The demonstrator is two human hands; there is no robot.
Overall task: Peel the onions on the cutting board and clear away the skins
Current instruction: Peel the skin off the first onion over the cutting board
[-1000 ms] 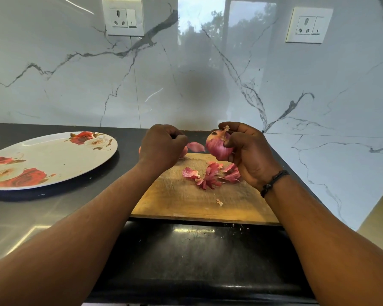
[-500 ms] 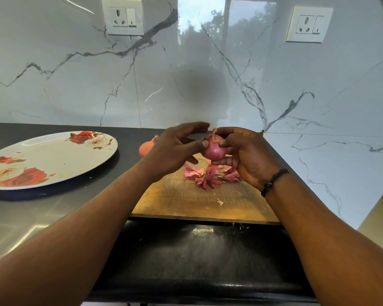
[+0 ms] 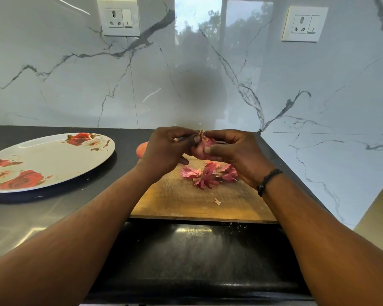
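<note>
On the dark counter (image 3: 53,217) at the far left sits a flowered plate (image 3: 51,160), with no onion and no skin on it that I can see. Just right of it, half hidden behind the left wrist, a second onion (image 3: 142,148) lies near the back left corner of the cutting board (image 3: 186,202); how much of its skin is off cannot be told from here. The left hand (image 3: 164,151) comes next, raised above the board, its grip curled with thumb and forefinger pinching at the top of the onion (image 3: 205,145) held between both hands. The right hand (image 3: 232,153) cups that onion from the other side, thumb pressed across its front. Its surface shows smooth and purple-pink, with a dry tuft at the tip, so I judge the peeling of this one well advanced but not finished. Below the hands, a heap of loose skins (image 3: 209,174) lies on the board, and one small scrap (image 3: 217,201) lies apart, nearer the front edge. So clearing away has not begun: the skins must yet be gathered, and the other onion likely needs attention too.
</note>
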